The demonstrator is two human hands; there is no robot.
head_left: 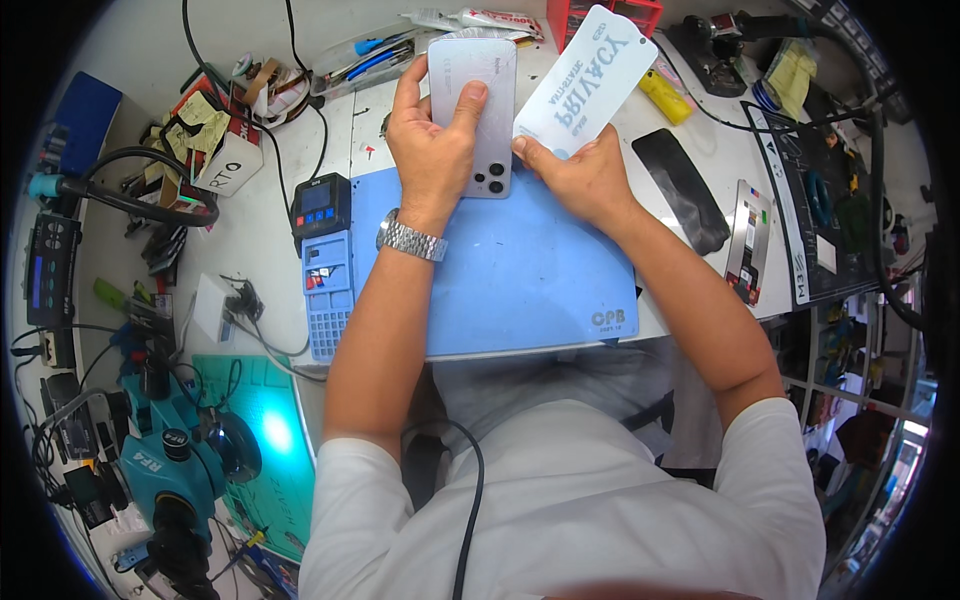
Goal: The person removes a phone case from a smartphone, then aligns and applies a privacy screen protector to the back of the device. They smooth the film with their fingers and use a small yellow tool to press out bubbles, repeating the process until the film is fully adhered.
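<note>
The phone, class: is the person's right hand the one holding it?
No, the left hand holds the phone, while the right hand holds the white card.

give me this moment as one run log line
left hand: holds phone, back showing | right hand: holds white card | black panel: right of blue mat

Glossy phone (pixel 496 118), smooth-faced card (pixel 588 85), smooth matt mat (pixel 530 270), shiny metal watch (pixel 412 238).
</note>
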